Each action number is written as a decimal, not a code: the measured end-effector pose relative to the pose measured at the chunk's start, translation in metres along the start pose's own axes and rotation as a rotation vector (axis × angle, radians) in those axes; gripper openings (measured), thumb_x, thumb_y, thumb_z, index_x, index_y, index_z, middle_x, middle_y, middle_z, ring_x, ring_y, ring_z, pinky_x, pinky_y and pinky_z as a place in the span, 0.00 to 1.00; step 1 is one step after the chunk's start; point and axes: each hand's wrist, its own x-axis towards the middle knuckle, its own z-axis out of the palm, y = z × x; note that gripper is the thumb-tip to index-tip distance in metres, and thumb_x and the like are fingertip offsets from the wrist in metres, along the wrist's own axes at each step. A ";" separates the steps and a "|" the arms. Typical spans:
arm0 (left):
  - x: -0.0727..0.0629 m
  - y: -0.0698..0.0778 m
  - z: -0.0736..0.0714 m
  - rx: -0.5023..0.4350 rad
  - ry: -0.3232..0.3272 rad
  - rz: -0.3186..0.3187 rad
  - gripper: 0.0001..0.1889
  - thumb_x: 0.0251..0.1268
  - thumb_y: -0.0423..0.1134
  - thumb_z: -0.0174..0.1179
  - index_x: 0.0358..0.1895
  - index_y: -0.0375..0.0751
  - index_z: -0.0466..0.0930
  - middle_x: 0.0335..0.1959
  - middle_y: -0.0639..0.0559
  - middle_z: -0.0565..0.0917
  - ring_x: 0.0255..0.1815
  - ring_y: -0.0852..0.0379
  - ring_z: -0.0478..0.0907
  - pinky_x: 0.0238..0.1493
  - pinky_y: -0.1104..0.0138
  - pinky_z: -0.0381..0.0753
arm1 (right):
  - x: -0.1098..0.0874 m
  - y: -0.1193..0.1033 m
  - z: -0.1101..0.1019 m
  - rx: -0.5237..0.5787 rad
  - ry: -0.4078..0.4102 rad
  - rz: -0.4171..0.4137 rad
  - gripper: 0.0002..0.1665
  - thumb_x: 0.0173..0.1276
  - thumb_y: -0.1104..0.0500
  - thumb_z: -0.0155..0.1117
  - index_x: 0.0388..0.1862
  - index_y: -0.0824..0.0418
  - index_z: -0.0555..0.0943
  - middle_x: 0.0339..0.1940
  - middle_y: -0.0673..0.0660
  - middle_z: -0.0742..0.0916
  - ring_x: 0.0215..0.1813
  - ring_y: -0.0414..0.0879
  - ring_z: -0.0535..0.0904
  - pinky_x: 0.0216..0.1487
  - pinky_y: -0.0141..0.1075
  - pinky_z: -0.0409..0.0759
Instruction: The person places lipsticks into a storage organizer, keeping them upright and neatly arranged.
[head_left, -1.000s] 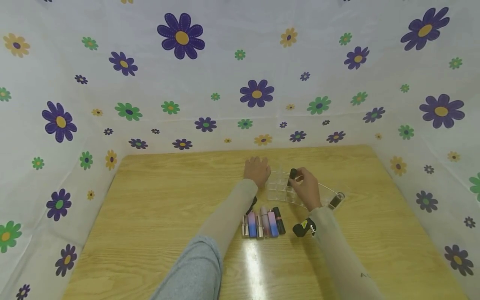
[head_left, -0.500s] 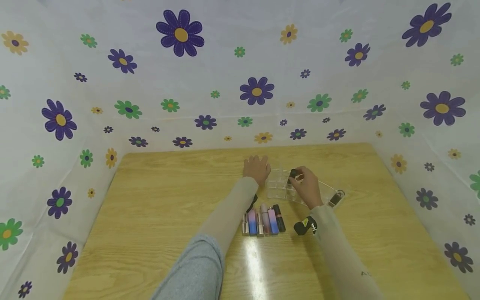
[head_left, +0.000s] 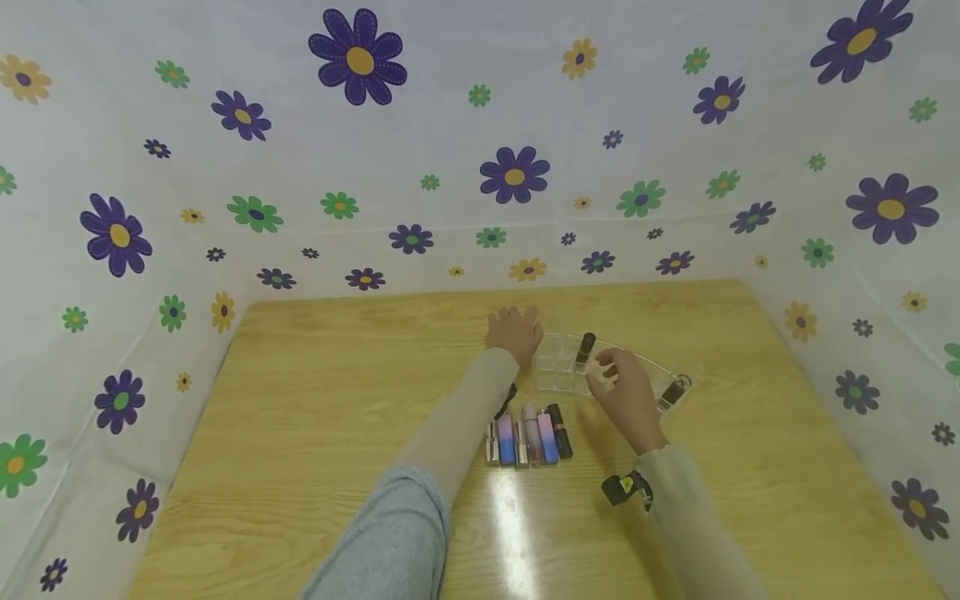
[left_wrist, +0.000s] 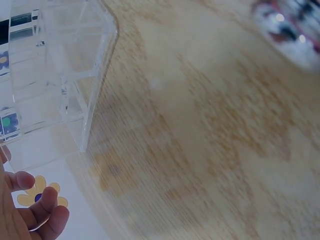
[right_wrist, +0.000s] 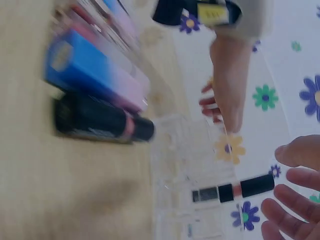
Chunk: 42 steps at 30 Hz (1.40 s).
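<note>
A black lipstick (head_left: 585,349) with a rose band stands in a compartment of the clear acrylic organizer (head_left: 557,382). Just right of it, my right hand (head_left: 627,394) has its fingers spread and holds nothing; a gap separates them from the lipstick (right_wrist: 256,186) in the right wrist view. At the organizer's left end lies my left hand (head_left: 515,333), palm down with loosely bent fingers. The left wrist view shows its fingers (left_wrist: 42,212) beside the organizer's clear wall (left_wrist: 100,90), with nothing in them.
Lip products lie in a row nearer me: silver-based tubes (head_left: 492,446), pink-blue tubes (head_left: 548,439) and a black tube (head_left: 559,432). A dark-windowed item (head_left: 676,390) sits at the organizer's right end. Flower-printed cloth (head_left: 442,108) walls the wooden table (head_left: 315,400).
My right hand has let go of the black lipstick, opened its fingers and drawn back to the right. The lipstick stays standing in the organizer. My left hand has kept its place.
</note>
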 end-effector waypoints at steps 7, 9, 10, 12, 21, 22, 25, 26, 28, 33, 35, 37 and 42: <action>0.001 0.001 -0.004 0.005 0.010 -0.006 0.19 0.74 0.51 0.36 0.62 0.53 0.66 0.55 0.44 0.78 0.59 0.46 0.72 0.60 0.51 0.68 | -0.021 -0.006 0.015 -0.035 -0.139 -0.051 0.13 0.61 0.63 0.64 0.44 0.65 0.78 0.43 0.60 0.82 0.42 0.53 0.78 0.41 0.43 0.78; 0.001 0.001 -0.005 -0.006 0.012 -0.009 0.19 0.74 0.50 0.37 0.63 0.53 0.66 0.54 0.44 0.78 0.58 0.46 0.72 0.60 0.51 0.68 | -0.024 -0.007 0.020 -0.069 -0.201 -0.054 0.12 0.60 0.63 0.65 0.43 0.63 0.79 0.42 0.58 0.82 0.41 0.51 0.78 0.40 0.42 0.78; 0.001 0.001 -0.005 -0.005 0.012 -0.009 0.19 0.74 0.51 0.36 0.63 0.53 0.65 0.54 0.44 0.78 0.58 0.46 0.72 0.60 0.51 0.68 | -0.025 -0.008 0.023 -0.088 -0.230 -0.059 0.12 0.60 0.63 0.66 0.42 0.62 0.79 0.41 0.58 0.82 0.40 0.50 0.79 0.39 0.41 0.78; 0.001 0.001 -0.004 -0.006 0.015 -0.010 0.20 0.75 0.51 0.36 0.63 0.53 0.65 0.54 0.44 0.78 0.58 0.46 0.72 0.61 0.51 0.67 | -0.026 -0.008 0.028 -0.127 -0.280 -0.069 0.09 0.59 0.63 0.66 0.40 0.61 0.81 0.38 0.56 0.82 0.38 0.47 0.78 0.38 0.39 0.78; 0.003 0.000 0.003 0.011 0.017 -0.009 0.20 0.75 0.51 0.34 0.64 0.54 0.64 0.55 0.44 0.77 0.59 0.46 0.71 0.60 0.50 0.68 | -0.031 -0.003 0.040 -0.208 -0.333 -0.111 0.05 0.59 0.63 0.66 0.35 0.60 0.83 0.31 0.53 0.81 0.30 0.41 0.74 0.30 0.33 0.74; 0.003 0.001 0.003 0.011 0.011 -0.009 0.20 0.75 0.51 0.34 0.64 0.54 0.64 0.55 0.44 0.77 0.59 0.46 0.71 0.61 0.50 0.68 | -0.031 -0.002 0.041 -0.212 -0.338 -0.109 0.05 0.59 0.63 0.66 0.35 0.60 0.83 0.31 0.53 0.81 0.30 0.41 0.74 0.30 0.33 0.74; 0.001 0.001 0.001 0.026 -0.007 -0.007 0.20 0.75 0.51 0.33 0.64 0.54 0.63 0.55 0.44 0.77 0.60 0.46 0.71 0.61 0.50 0.68 | -0.031 0.000 0.041 -0.224 -0.332 -0.099 0.05 0.59 0.62 0.65 0.35 0.59 0.83 0.31 0.53 0.81 0.31 0.41 0.74 0.32 0.34 0.76; 0.000 0.002 0.000 0.036 -0.012 -0.005 0.20 0.76 0.51 0.33 0.64 0.54 0.63 0.55 0.44 0.77 0.60 0.46 0.71 0.61 0.50 0.68 | -0.031 0.000 0.041 -0.226 -0.328 -0.095 0.05 0.59 0.62 0.66 0.35 0.59 0.83 0.31 0.53 0.81 0.31 0.41 0.75 0.33 0.35 0.76; 0.000 0.002 -0.001 0.043 -0.018 -0.007 0.21 0.76 0.52 0.33 0.65 0.54 0.62 0.56 0.44 0.77 0.60 0.46 0.71 0.61 0.50 0.68 | -0.031 0.001 0.041 -0.236 -0.319 -0.088 0.05 0.59 0.61 0.66 0.34 0.59 0.82 0.31 0.53 0.81 0.31 0.42 0.76 0.34 0.37 0.77; -0.003 0.003 -0.004 0.051 -0.043 -0.017 0.21 0.75 0.52 0.33 0.67 0.56 0.61 0.58 0.45 0.76 0.62 0.47 0.70 0.62 0.51 0.67 | -0.029 0.001 0.041 -0.256 -0.324 -0.081 0.04 0.56 0.62 0.66 0.31 0.60 0.79 0.28 0.53 0.80 0.29 0.42 0.74 0.32 0.36 0.75; -0.003 0.003 -0.005 0.051 -0.059 -0.020 0.22 0.75 0.52 0.33 0.67 0.56 0.60 0.59 0.45 0.76 0.62 0.47 0.70 0.63 0.52 0.67 | -0.028 0.001 0.040 -0.266 -0.335 -0.079 0.05 0.56 0.62 0.66 0.29 0.60 0.77 0.27 0.52 0.79 0.28 0.42 0.72 0.30 0.34 0.74; -0.004 0.004 -0.006 0.049 -0.070 -0.020 0.22 0.76 0.52 0.32 0.67 0.55 0.60 0.59 0.45 0.76 0.62 0.47 0.70 0.63 0.51 0.67 | -0.029 0.001 0.040 -0.272 -0.340 -0.081 0.06 0.56 0.62 0.66 0.28 0.59 0.76 0.26 0.52 0.79 0.27 0.42 0.72 0.29 0.33 0.73; -0.004 0.005 -0.010 0.020 -0.060 -0.025 0.20 0.76 0.51 0.34 0.66 0.54 0.62 0.57 0.44 0.76 0.61 0.46 0.70 0.62 0.51 0.67 | -0.028 0.000 0.040 -0.281 -0.326 -0.098 0.06 0.56 0.62 0.66 0.28 0.60 0.76 0.26 0.53 0.79 0.27 0.42 0.72 0.29 0.33 0.74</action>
